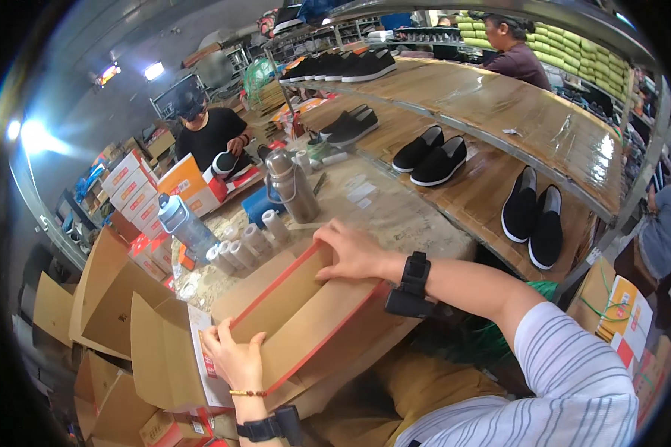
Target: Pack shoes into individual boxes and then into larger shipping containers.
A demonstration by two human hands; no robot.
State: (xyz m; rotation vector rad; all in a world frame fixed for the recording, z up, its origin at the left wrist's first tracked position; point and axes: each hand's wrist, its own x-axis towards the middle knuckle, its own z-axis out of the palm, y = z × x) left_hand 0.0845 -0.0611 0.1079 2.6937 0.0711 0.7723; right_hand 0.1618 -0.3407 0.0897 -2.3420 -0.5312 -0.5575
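Note:
A long brown cardboard shoebox [309, 320] with red edges lies tilted in front of me, its inside bare. My left hand [235, 361] grips its near left end, with the thumb inside and the fingers over the outer wall. At the far right end my right hand [350, 252] holds the opposite wall, thumb inside the box. Beside my left hand, an unfolded brown carton [164, 350] with a white-and-red outer panel stands open. The underside of the shoebox is hidden.
White rolls [238, 249], a steel flask [291, 186] and a blue water bottle [186, 223] stand behind the box. Black shoes [440, 160] rest on a metal-framed rack [514, 138] at right. A co-worker [212, 134] handles a shoe across the table; another person [518, 56] is beyond the rack.

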